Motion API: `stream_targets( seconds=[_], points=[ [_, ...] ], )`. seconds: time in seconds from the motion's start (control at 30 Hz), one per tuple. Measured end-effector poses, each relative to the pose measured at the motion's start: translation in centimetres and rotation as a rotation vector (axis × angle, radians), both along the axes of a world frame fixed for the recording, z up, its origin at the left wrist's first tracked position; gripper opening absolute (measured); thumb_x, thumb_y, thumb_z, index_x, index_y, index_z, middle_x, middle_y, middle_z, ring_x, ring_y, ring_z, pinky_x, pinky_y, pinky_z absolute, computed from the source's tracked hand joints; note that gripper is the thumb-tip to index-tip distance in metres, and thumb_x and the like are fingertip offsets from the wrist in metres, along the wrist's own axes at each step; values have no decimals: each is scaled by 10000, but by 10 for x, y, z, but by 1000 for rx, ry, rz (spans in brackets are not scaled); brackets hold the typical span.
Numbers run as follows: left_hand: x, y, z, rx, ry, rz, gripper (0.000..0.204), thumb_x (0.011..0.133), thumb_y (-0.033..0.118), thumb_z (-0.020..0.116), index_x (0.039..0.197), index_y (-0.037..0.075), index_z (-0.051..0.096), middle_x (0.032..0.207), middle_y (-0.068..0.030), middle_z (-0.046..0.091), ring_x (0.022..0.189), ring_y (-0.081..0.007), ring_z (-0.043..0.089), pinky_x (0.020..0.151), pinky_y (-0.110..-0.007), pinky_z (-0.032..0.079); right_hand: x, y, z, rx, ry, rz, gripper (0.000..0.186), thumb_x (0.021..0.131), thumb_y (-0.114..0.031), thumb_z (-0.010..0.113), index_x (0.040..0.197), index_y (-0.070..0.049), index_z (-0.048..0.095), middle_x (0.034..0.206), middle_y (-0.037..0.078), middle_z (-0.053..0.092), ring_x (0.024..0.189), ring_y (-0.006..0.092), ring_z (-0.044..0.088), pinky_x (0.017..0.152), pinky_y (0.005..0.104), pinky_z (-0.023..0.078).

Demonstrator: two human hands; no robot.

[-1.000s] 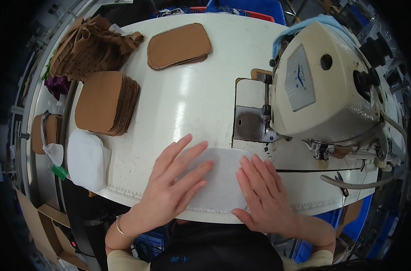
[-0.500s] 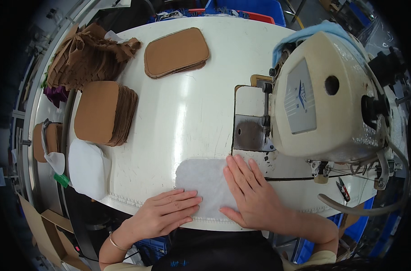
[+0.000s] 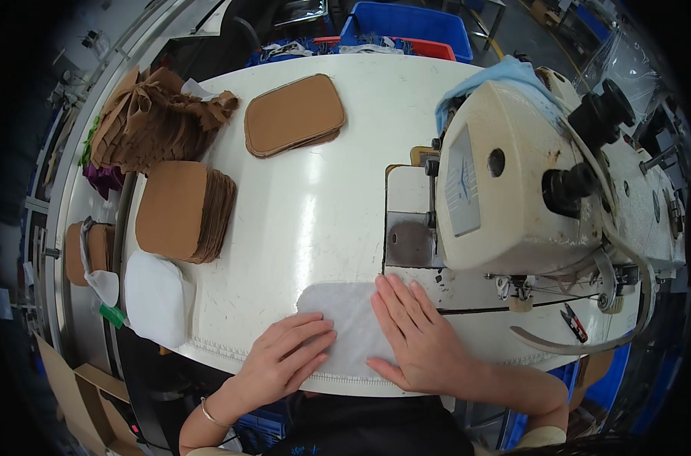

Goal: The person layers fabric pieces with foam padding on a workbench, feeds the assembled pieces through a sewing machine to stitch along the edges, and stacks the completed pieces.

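A thin white fabric piece (image 3: 345, 304) with rounded corners lies flat at the near edge of the white sewing table. On its left side rests my left hand (image 3: 288, 353), fingers stretched out and slightly bent. My right hand (image 3: 417, 338) lies flat over the right part of the piece, thumb spread from the fingers. Neither hand grips anything. Whatever lies beneath the white piece is hidden. Just beyond my right hand is the metal plate (image 3: 410, 242) of a cream sewing machine (image 3: 520, 175).
Brown rounded fabric pieces stand in a tall stack (image 3: 174, 213) at left and a low stack (image 3: 296, 114) at the back. A white stack (image 3: 155, 296) sits near the left edge, with bunched brown fabric (image 3: 155, 125) behind. Thread snips (image 3: 574, 323) lie at right, by a curved hose (image 3: 543, 346).
The view has shifted, so the table appears lower and the machine farther left. My left fingers have bent and spread a little on the white piece. My right hand stays flat.
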State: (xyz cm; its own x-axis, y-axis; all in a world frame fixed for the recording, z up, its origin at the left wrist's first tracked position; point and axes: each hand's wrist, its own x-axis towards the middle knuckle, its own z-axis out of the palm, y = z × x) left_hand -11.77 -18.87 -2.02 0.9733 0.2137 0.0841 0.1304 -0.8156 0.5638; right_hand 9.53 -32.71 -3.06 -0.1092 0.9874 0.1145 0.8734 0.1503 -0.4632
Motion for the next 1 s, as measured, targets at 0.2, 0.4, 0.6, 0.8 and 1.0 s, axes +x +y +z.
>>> stream_targets(
  seconds=[0.2, 0.4, 0.6, 0.8, 1.0],
  points=[
    [24, -6, 5, 79, -167, 79, 335, 779, 101, 723, 1100, 50, 643, 1115, -95, 584, 1046, -289, 557, 869, -362, 476, 4, -20, 0, 289, 94, -44, 471, 779, -198, 675, 1177, 25, 557, 1224, 180, 532, 1155, 321, 523, 989, 431, 428],
    [31, -12, -12, 41, -54, 45, 395, 755, 165, 755, 1122, 98, 624, 1161, -76, 521, 1085, -277, 506, 896, -361, 451, 8, -37, -19, 357, -7, 33, 411, 708, -144, 736, 1079, -35, 595, 1084, 108, 562, 1006, 249, 569, 852, 390, 497],
    [36, -7, -15, 111, -30, 45, 447, 766, 212, 749, 1179, 122, 606, 1194, -72, 511, 1114, -284, 483, 927, -371, 437, 11, -13, -3, 164, 93, -17, 570, 783, -271, 698, 1242, 17, 522, 1307, 171, 492, 1235, 335, 467, 1020, 456, 394],
    [28, -4, 7, 249, 204, -31, 602, 830, 290, 690, 1360, 80, 497, 1471, -105, 392, 1356, -324, 357, 1059, -409, 377, 8, -13, -2, -23, 16, 93, 711, 834, -353, 640, 1347, 86, 418, 1449, 248, 372, 1373, 388, 323, 1127, 501, 251],
    [-24, 32, 14, 156, 28, 244, 354, 838, 89, 676, 1183, 38, 616, 1258, -118, 569, 1152, -300, 544, 953, -378, 450, 8, -14, 0, -36, -23, 84, 710, 845, -355, 625, 1353, 91, 410, 1460, 240, 364, 1382, 355, 321, 1143, 477, 227]
  ],
)
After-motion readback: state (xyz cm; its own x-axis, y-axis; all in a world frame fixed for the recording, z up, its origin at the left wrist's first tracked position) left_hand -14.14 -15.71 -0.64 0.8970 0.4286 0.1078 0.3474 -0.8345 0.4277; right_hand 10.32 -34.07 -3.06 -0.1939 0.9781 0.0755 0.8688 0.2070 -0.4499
